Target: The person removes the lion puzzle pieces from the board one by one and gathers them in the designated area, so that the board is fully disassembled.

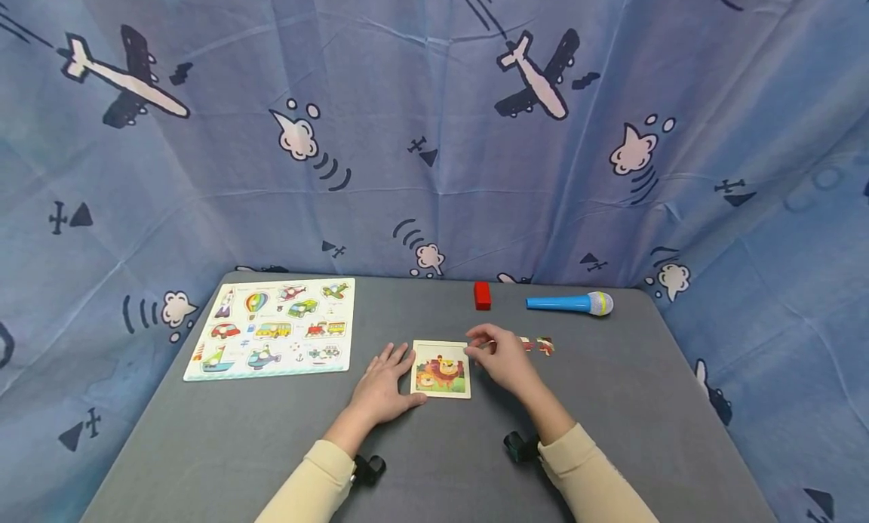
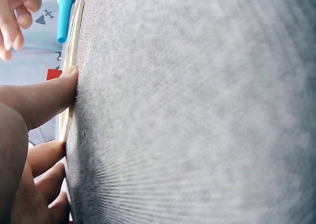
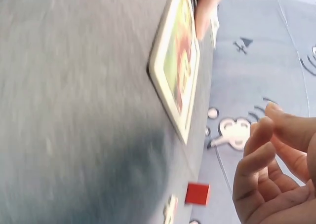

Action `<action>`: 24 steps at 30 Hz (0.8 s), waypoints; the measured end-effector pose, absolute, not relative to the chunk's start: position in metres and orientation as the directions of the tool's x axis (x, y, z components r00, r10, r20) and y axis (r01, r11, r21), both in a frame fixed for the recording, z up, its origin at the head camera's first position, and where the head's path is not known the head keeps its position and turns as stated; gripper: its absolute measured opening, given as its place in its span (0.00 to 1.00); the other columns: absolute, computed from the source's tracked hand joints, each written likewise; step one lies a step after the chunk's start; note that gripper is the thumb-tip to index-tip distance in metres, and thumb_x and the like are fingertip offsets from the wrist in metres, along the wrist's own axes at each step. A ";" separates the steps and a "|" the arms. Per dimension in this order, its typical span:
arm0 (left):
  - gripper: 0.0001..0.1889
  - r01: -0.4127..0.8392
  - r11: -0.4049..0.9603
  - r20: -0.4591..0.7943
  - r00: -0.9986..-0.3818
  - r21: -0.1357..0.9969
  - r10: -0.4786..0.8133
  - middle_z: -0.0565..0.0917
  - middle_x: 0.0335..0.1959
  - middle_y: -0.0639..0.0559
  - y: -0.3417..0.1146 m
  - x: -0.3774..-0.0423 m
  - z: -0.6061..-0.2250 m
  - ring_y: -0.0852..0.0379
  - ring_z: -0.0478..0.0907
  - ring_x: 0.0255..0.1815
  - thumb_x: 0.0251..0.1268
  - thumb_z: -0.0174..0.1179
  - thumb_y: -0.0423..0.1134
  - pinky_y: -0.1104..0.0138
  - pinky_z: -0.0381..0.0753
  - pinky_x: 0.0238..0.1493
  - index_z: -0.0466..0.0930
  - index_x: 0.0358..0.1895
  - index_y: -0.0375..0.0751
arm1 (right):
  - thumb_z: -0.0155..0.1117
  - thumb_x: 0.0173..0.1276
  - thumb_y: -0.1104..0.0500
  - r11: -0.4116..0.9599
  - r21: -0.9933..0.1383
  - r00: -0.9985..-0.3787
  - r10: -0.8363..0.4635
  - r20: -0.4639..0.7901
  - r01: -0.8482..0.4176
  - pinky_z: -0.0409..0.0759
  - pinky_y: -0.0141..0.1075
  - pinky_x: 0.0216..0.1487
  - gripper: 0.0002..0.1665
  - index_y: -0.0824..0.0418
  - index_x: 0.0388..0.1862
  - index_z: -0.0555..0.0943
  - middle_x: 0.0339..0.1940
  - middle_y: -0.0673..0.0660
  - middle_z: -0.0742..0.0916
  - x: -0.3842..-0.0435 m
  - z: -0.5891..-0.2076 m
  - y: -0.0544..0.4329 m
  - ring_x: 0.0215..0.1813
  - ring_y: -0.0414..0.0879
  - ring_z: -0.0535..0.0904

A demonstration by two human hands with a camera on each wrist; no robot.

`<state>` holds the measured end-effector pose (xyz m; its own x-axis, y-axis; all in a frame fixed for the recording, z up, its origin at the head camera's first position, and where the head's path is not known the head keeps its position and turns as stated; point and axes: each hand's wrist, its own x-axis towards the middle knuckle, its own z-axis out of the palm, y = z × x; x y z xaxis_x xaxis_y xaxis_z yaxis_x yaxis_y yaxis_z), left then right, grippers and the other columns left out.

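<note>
A small wooden-framed puzzle (image 1: 441,373) with a lion picture lies flat in the middle of the table in the head view. Along its left side rests my left hand (image 1: 383,387), fingers spread. The left wrist view has that hand's thumb (image 2: 54,92) touching the frame's edge, with a fingertip touching farther along. Above the puzzle's right edge hovers my right hand (image 1: 501,357), its fingers loosely bent. Nothing shows between those fingers in the right wrist view. Colored puzzle pieces (image 1: 546,346) lie just beyond the right hand, partly hidden by it.
A large vehicle picture board (image 1: 271,328) lies at the back left. Near the table's far edge are a red block (image 1: 482,296) and a blue toy microphone (image 1: 569,303). A blue airplane-print curtain (image 1: 434,130) hangs behind the grey table (image 1: 611,402).
</note>
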<state>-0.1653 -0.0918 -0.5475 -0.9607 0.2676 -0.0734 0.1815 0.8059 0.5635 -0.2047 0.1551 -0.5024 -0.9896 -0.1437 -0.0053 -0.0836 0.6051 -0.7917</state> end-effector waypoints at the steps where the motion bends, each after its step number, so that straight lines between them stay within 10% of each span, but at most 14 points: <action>1: 0.45 0.179 0.808 -0.078 -0.961 0.561 0.267 0.61 0.80 0.48 -0.092 -0.165 -0.547 0.43 0.49 0.83 0.56 0.72 0.57 0.47 0.53 0.81 0.66 0.76 0.44 | 0.73 0.66 0.59 0.600 -0.796 -0.988 -0.152 -0.011 -0.083 0.78 0.33 0.26 0.16 0.61 0.51 0.85 0.36 0.53 0.87 -0.204 -0.504 0.151 0.28 0.43 0.79; 24: 0.44 0.193 0.814 -0.081 -0.956 0.548 0.281 0.60 0.81 0.48 -0.093 -0.167 -0.548 0.43 0.49 0.83 0.58 0.71 0.58 0.46 0.53 0.81 0.67 0.76 0.45 | 0.73 0.66 0.55 0.699 -0.705 -0.957 -0.270 -0.105 -0.119 0.68 0.30 0.22 0.17 0.61 0.50 0.85 0.22 0.48 0.81 -0.208 -0.533 0.088 0.22 0.39 0.72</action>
<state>-0.1666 -0.0930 -0.5480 -0.9562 0.2811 -0.0813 0.1927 0.8140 0.5479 -0.2081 0.0880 -0.5332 -0.9572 -0.2695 -0.1051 -0.1194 0.6988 -0.7052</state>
